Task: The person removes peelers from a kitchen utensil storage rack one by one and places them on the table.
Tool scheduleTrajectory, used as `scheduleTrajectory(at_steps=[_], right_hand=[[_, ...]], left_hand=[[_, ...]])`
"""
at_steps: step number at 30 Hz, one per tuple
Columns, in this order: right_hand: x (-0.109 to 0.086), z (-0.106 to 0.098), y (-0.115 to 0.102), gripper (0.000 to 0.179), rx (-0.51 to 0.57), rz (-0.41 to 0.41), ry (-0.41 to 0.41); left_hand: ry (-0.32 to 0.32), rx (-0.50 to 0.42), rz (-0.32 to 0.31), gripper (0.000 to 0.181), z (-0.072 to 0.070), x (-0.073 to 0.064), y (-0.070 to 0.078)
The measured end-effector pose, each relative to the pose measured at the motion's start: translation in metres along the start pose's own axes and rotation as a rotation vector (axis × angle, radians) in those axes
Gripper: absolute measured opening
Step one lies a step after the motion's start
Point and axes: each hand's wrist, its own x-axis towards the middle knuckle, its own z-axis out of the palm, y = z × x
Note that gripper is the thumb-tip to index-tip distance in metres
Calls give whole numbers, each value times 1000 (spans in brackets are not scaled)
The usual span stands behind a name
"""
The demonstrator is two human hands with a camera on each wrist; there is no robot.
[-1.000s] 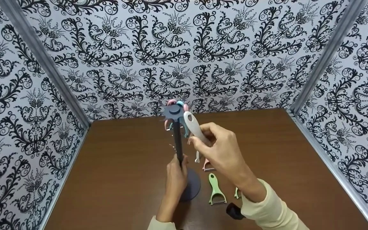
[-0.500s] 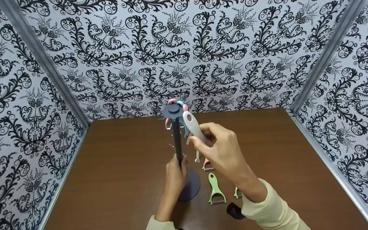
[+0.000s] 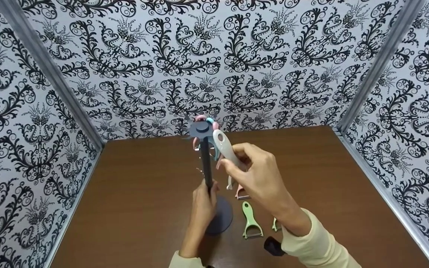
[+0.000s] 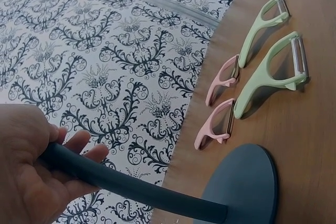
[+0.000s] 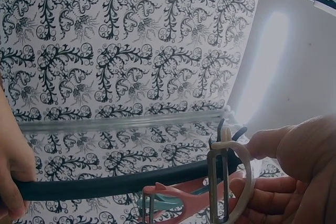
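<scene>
My left hand grips the dark pole of a utensil stand, above its round base. At the top, a hooked hub carries several pink and blue peelers; a pink peeler and a teal one show in the right wrist view. Between thumb and fingers, my right hand pinches a white Y-shaped peeler. The hole end of its handle is right at the hub's right side, beside a pink handle. Its blade faces the right wrist camera.
On the brown table, right of the base, lie a green peeler and a pink one, partly behind the right arm. The left wrist view shows two green peelers and two pink ones. A black object sits by the right sleeve. Patterned walls surround the table.
Both hands and the white peeler stay nearly in place. The stand's top shifts very slightly left, with the white peeler's handle end following it.
</scene>
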Motion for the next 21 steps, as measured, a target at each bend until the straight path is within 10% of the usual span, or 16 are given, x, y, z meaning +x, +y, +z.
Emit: scheduleTrajectory(at_steps=[21], right_hand=[[0,-4,0,17,2,-1,4]], left_hand=[[-3,-15,44,9,-3,2,4]])
